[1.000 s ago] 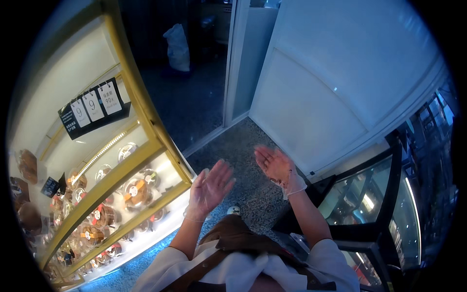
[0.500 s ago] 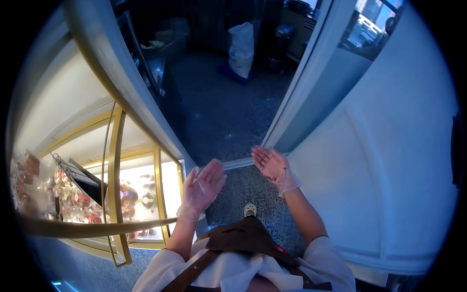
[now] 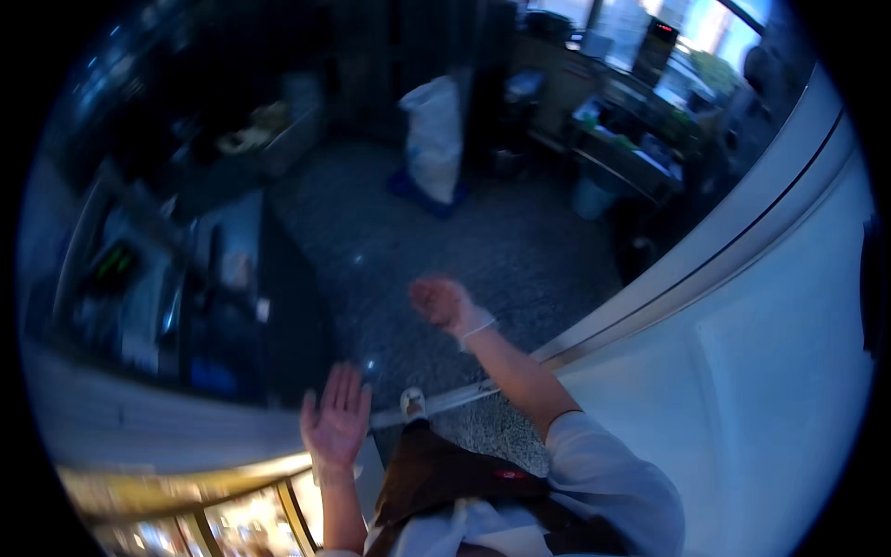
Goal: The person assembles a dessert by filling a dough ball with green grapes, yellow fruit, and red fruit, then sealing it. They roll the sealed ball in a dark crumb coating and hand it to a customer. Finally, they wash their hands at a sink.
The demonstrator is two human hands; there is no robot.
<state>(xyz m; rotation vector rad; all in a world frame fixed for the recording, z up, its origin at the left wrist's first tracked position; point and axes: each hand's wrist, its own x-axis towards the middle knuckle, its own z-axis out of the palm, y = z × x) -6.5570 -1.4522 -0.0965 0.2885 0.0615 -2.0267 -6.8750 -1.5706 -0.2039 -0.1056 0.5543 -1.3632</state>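
Observation:
Both hands are raised in front of me in thin clear gloves, palms turned up toward view. My left hand (image 3: 337,422) has its fingers stretched out and holds nothing. Its nearest neighbour is the lit display case (image 3: 251,520) at the lower left. My right hand (image 3: 444,304) is farther forward, over the dark floor past the doorway, its fingers extended and somewhat blurred. Nothing shows in it; dark smudges mark the palm. Below the hands hang a brown apron (image 3: 455,478) and one white shoe (image 3: 413,402) near the threshold.
A tall white sack (image 3: 434,135) stands on a blue base (image 3: 429,197) ahead. Dark counters with equipment (image 3: 139,278) line the left. At the right, a sink-like station (image 3: 631,153) sits under a window, beyond the white door frame (image 3: 687,278).
I have moved forward to the doorway and turned left. More of the dark room shows, and the display case has dropped to the lower left. Both hands stay raised and spread.

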